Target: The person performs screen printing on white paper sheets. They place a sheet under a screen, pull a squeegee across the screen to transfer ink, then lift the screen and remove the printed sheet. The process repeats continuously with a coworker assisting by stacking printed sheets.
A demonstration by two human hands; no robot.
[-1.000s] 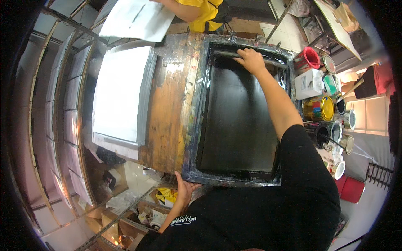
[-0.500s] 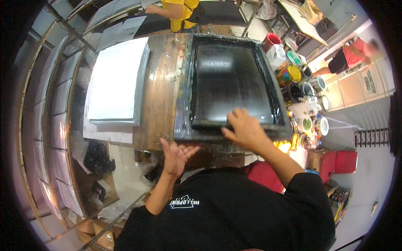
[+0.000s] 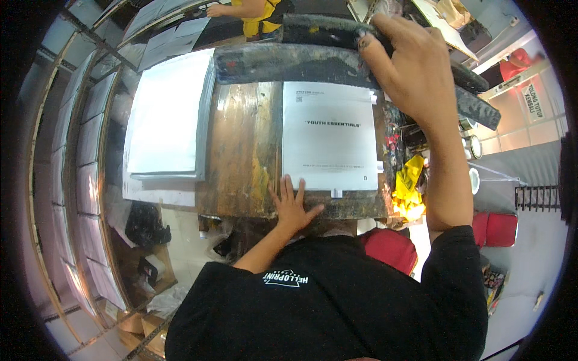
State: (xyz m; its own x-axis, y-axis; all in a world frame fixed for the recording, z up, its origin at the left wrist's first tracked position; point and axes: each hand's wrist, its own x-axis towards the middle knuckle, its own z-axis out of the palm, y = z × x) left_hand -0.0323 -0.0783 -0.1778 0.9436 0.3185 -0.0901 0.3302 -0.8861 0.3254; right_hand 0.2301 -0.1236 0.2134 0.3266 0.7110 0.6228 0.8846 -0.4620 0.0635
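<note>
The dark frame (image 3: pixel 295 63) that lay flat now stands tipped up at twelve o'clock, so the printed sheet (image 3: pixel 330 141) on the bench (image 3: pixel 238 138) is uncovered and, I judge, reachable. My left hand (image 3: pixel 294 204) spreads, holding nothing, at its seven o'clock corner; my right hand (image 3: pixel 415 66) curls by the frame, its grip unclear.

A loose black T-shirt (image 3: pixel 337 319) covers the torso, bearing a small white print (image 3: pixel 286 278) of block lettering above an angular outline. To either side of that print, short black sleeves (image 3: pixel 450 256) end, leaving the forearms (image 3: pixel 453 174) uncovered.
</note>
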